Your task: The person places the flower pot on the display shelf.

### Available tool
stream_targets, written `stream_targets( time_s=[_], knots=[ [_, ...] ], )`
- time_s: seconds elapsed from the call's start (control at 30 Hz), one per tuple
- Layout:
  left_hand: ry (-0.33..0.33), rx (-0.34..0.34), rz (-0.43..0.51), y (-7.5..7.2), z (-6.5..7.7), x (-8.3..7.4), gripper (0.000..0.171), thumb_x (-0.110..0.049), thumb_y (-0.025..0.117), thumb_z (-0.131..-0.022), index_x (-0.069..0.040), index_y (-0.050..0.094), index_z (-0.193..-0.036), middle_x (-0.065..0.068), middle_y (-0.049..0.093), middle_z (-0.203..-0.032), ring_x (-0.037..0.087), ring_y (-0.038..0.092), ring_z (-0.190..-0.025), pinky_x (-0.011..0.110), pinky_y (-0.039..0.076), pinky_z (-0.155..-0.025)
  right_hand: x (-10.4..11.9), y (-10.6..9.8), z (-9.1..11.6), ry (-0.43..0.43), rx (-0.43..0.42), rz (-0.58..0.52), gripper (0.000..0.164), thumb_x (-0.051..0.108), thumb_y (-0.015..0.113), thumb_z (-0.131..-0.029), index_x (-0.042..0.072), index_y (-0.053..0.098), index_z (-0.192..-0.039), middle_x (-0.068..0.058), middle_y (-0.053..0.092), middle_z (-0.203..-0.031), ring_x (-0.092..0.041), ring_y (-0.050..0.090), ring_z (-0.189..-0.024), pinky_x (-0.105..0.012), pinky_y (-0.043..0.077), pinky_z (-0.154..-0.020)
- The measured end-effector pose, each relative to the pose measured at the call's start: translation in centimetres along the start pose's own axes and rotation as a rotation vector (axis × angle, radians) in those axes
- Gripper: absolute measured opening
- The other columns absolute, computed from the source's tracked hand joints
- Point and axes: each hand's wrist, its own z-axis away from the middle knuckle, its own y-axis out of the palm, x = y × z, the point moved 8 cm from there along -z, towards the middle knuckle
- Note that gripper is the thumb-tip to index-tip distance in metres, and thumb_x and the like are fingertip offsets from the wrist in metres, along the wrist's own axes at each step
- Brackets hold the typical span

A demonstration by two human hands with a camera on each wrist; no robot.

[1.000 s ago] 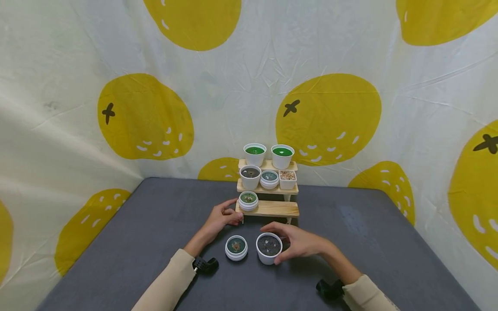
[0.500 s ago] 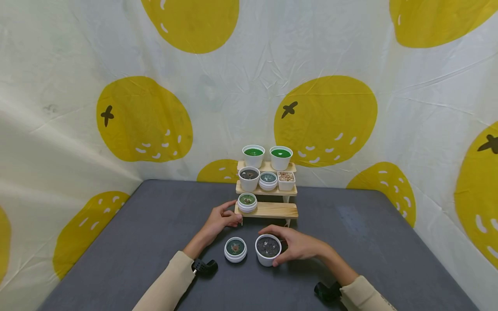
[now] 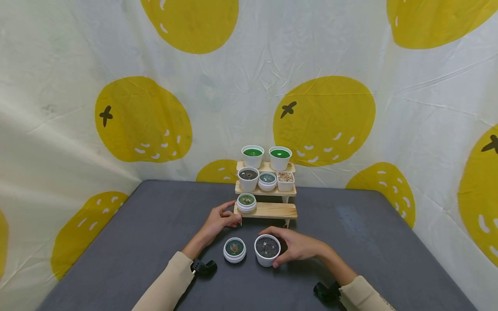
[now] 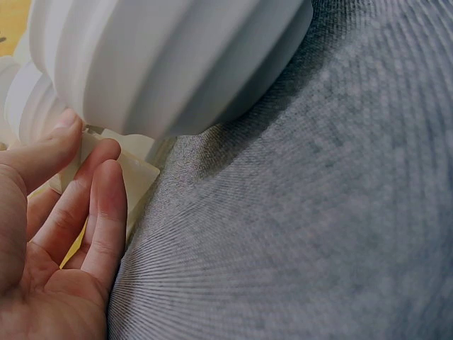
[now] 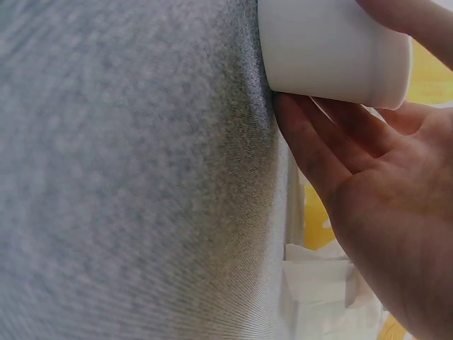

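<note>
A small three-tier wooden stand stands at the table's middle back. My left hand pinches the left end of its lowest shelf; in the left wrist view thumb and fingertips meet at the pale wood. On that shelf, beside the fingers, sits a small ridged white pot with a green top. My right hand grips a white pot with dark, soil-like filling, upright on the table, thumb in front and fingers behind. Left of it stands another ridged white pot with a dark green top, touched by neither hand.
Two green-topped white pots occupy the top tier. The middle tier carries a dark-filled pot, a ridged pot and a square pot of pebble-like bits. A patterned curtain hangs behind the grey table.
The head view has shifted slightly, so everything sits a little lower and further left in it. Both hands keep their hold on the stand and the dark-filled pot.
</note>
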Motion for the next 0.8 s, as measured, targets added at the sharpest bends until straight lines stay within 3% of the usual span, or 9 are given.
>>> stream_targets(
  time_s=[0.27,0.8],
  knots=[
    [0.001,0.003,0.004,-0.01,-0.05,0.04,0.073,-0.018,0.079,-0.093,-0.01,0.043,-0.156,0.008,0.078,-0.094,0.015,0.073,-0.084,0.028,0.062,-0.076,-0.15,-0.08,-0.04,-0.013,-0.009,0.011,0.07,0.016,0.086,-0.083,0.008,0.051,-0.144,-0.012,0.062,-0.137,-0.011,0.058,-0.12,-0.021,0.043,-0.105],
    [0.008,0.005,0.011,0.01,-0.05,0.06,0.074,-0.018,0.079,-0.093,-0.008,0.043,-0.156,0.007,0.078,-0.093,0.015,0.073,-0.084,0.028,0.062,-0.075,0.45,-0.3,-0.04,-0.011,-0.037,0.035,0.069,0.019,0.087,-0.083,0.012,0.053,-0.143,-0.007,0.063,-0.137,-0.01,0.058,-0.12,-0.021,0.044,-0.105]
  ],
)
